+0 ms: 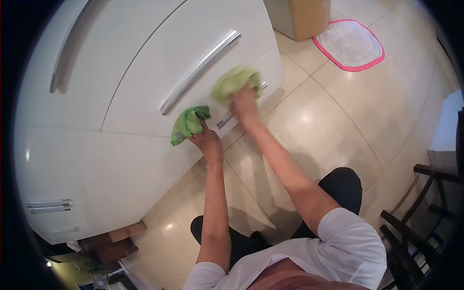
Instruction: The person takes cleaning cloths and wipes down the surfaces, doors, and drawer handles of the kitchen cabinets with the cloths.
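Note:
My left hand [207, 141] grips a green cloth [187, 126] with a small grey tag, held against the white cabinet front [159, 67]. To its right, my right hand [245, 105] has hold of a lighter yellow-green cloth [234, 84], blurred by motion. That cloth lies over part of the lower drawer's metal handle [226, 119], whose two ends show on either side. A longer metal handle [200, 72] runs across the drawer above both hands. Folds of cloth hide some of the fingers.
A pink-edged mat [352, 44] lies on the tiled floor [314, 111] near a tan box-shaped object [309, 18]. Dark chairs [411, 232] stand at the right. Another handle [67, 48] is at the upper left. Brown wooden pieces [111, 241] are at the lower left.

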Demonstrator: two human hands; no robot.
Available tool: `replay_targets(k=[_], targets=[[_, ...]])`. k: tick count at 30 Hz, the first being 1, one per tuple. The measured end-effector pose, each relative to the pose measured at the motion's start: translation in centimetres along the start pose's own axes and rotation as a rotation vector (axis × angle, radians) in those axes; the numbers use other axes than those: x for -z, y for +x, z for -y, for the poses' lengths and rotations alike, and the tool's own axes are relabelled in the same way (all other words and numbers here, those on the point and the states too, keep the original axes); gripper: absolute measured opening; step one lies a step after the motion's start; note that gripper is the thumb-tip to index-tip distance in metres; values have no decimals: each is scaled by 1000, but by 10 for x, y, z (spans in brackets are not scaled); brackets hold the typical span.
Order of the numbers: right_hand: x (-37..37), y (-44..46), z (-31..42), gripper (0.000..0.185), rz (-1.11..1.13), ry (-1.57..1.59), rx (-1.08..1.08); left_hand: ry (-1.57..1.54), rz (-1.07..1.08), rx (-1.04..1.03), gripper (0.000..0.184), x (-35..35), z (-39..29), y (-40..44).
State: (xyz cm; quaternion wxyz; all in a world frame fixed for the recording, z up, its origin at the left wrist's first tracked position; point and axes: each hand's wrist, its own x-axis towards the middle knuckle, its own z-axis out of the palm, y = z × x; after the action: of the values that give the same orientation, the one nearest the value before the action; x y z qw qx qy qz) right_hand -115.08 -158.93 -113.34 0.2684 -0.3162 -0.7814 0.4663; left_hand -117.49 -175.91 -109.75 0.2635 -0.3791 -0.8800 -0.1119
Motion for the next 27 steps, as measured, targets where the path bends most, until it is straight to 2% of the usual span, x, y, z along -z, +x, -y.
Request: replay_targets(k=[5, 6, 7, 9, 10, 13, 14, 17, 20, 23, 26, 27], targets=[[93, 36, -40, 46, -402, 225, -102, 17, -32, 6, 72, -5, -6, 0], [69, 27, -33, 47, -516, 182, -24, 32, -14, 20, 72, -6, -7, 3], [40, 19, -22, 45, -510, 332, -72, 48, 5, 39, 72, -6, -8, 3], [-7, -5, 4, 42, -588, 149, 5, 77, 10, 45, 73, -8, -10, 2], [-16, -13, 10, 42, -661, -188, 133, 89, -10, 31, 74, -9, -10, 3], [14, 0, -6, 41, -550, 240, 158, 87, -36, 14, 75, -10, -15, 4], [27, 4, -8, 52, -507, 99, 60, 83, -39, 16, 75, -8, -16, 5], [59, 35, -38, 47, -629, 258, 38, -114, -51, 75, 77, -10, -29, 5], [62, 35, -71, 43, -611, 353, -25, 7, 115, 16, 71, -27, -41, 6], [32, 27, -114, 44, -618, 379, -72, 215, 468, -133, 59, -38, -52, 2], [27, 16, -116, 43, -588, 393, -221, -6, 254, -462, 50, -53, -53, -4], [26, 13, -108, 44, -613, 368, -152, -47, 267, -463, 50, -58, -56, -3]])
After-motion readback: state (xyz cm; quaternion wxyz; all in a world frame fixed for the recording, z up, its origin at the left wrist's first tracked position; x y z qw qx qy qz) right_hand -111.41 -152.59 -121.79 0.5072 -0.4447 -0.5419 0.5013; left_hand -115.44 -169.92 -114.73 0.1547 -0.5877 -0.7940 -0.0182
